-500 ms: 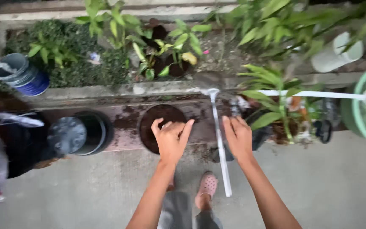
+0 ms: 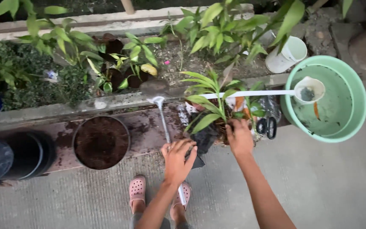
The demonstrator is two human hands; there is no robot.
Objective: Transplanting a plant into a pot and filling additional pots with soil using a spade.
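Green-leaved plant (image 2: 210,106) in a black bag on the ledge (image 2: 145,131), beside scissors (image 2: 267,126) | right hand (image 2: 239,138) curled on its base, seemingly gripping | left hand (image 2: 178,159) half-open over the white-handled tool (image 2: 165,127) | soil-filled pot (image 2: 101,142) left.

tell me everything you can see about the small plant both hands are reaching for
The small plant has long, narrow, pointed green leaves fanning from a thin upright stem. Its base sits in a dark, crumpled black plastic bag with a clump of roots and soil, resting on the soil-strewn ledge. The right hand grips the soil clump at its base; the left hand touches the bag's lower edge. Black-handled scissors lie just to its right.
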